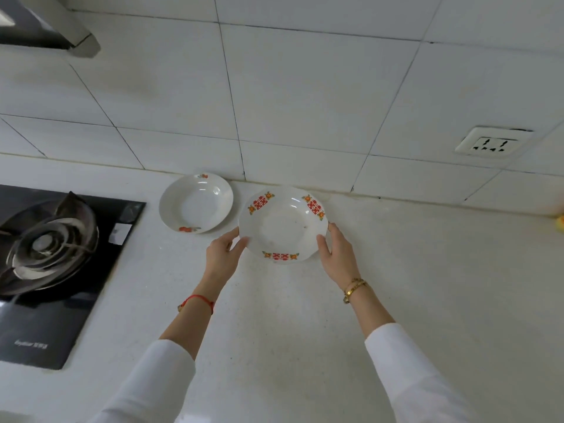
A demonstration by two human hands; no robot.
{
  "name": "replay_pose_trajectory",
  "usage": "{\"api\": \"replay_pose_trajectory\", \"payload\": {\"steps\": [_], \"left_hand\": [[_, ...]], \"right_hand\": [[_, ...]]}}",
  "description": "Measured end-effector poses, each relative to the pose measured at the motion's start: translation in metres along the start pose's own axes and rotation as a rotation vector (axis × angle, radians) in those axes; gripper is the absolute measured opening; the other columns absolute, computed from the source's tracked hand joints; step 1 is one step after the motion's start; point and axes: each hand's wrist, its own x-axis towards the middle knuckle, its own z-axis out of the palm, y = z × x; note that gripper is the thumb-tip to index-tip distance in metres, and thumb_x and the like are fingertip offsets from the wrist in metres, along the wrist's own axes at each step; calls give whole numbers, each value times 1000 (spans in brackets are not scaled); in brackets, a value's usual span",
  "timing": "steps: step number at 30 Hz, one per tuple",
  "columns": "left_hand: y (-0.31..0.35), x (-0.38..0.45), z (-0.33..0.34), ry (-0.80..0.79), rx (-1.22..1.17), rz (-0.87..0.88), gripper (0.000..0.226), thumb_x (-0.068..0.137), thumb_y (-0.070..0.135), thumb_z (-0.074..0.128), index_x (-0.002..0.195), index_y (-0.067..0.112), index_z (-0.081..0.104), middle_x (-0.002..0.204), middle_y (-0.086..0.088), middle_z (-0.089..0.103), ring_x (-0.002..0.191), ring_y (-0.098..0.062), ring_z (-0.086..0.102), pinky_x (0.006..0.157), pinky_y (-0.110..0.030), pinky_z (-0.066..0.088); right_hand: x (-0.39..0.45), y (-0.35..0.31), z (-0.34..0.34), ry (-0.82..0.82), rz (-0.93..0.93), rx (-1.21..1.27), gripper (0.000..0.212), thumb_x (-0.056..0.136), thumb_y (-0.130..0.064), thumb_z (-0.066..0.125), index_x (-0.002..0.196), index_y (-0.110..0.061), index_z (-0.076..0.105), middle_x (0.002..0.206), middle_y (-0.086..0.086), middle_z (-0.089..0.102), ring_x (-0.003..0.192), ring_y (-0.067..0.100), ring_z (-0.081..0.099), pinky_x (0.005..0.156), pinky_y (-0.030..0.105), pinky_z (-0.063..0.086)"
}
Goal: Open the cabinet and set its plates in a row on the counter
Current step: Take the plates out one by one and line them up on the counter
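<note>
Both hands (224, 254) (335, 254) around plate (282, 224)

Single head-worn wide-angle view, looking forward and steeply down from above a white counter (396, 270), close enough for both forearms to reach in from the bottom edge. Facing a tiled wall (305, 87) along the top, lines bowed by the lens. No second view.

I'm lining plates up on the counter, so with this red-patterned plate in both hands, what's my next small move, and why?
Probably lower the red-patterned plate onto the counter and let go: left hand and right hand grip its rim just right of the floral plate.
</note>
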Motion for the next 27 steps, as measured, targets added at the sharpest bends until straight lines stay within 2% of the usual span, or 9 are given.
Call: {"api": "replay_pose_trajectory", "payload": {"steps": [2, 3, 4, 6, 8, 10, 16, 22, 27], "left_hand": [[-2, 20, 4, 9, 22, 13, 29, 96, 28, 57, 123, 27, 66, 94, -4, 72, 85, -22, 59, 85, -35, 48], [-3, 30, 6, 15, 44, 21, 28, 96, 28, 57, 122, 28, 67, 79, -5, 67, 71, -21, 53, 75, -33, 45], [-4, 39, 8, 19, 61, 21, 29, 96, 27, 57, 124, 27, 66, 74, -10, 63, 66, -21, 49, 71, -32, 43], [-6, 54, 12, 21, 62, -3, 35, 96, 26, 56, 131, 24, 61, 95, -18, 69, 81, -29, 59, 81, -38, 48], [-11, 65, 16, 11, 58, -24, 38, 96, 25, 56, 134, 23, 58, 113, -12, 70, 105, -33, 61, 92, -37, 47], [-16, 72, 20, -2, 54, -33, 37, 97, 23, 55, 133, 19, 59, 122, -5, 67, 113, -28, 58, 97, -32, 44], [-29, 83, 28, 17, 67, 31, 34, 96, 16, 56, 129, 17, 62, 120, -1, 67, 109, -15, 55, 99, -30, 39], [-39, 92, 31, 17, 93, 46, 34, 96, 19, 56, 129, 17, 61, 114, 4, 65, 103, -13, 53, 101, -37, 44], [-39, 94, 29, -9, 152, 54, 36, 97, 22, 53, 132, 17, 58, 123, -2, 65, 114, -23, 58, 103, -38, 44]], "right_hand": [[19, 4, 7, -10, 23, 15, 36, 99, -29, 46, 132, -15, 46, 124, 3, 59, 112, 16, 58, 86, 18, 47], [28, 6, 11, -14, 31, 14, 37, 99, -29, 46, 133, -15, 45, 126, 4, 59, 114, 18, 57, 90, 25, 49], [36, 7, 14, -19, 35, 6, 39, 99, -29, 45, 134, -15, 44, 127, 5, 58, 116, 19, 57, 93, 30, 50], [52, 11, 21, -26, 44, -17, 40, 99, -30, 45, 136, -14, 42, 130, 7, 55, 117, 21, 56, 95, 36, 51], [63, 16, 29, -34, 65, -29, 41, 99, -30, 45, 137, -13, 41, 132, 9, 53, 116, 23, 57, 94, 38, 51], [70, 21, 35, -44, 87, -39, 41, 99, -30, 45, 137, -14, 41, 135, 10, 51, 118, 24, 56, 95, 40, 51], [80, 30, 45, -72, 123, -72, 43, 99, -32, 44, 139, -15, 38, 143, 10, 43, 137, 27, 41, 104, 45, 46], [84, 33, 52, -93, 156, -78, 44, 99, -34, 43, 139, -15, 38, 145, 12, 40, 140, 30, 36, 102, 47, 47], [82, 28, 55, -89, 191, -104, 48, 100, -35, 43, 142, -13, 34, 151, 13, 33, 142, 30, 33, 105, 49, 45]]}}
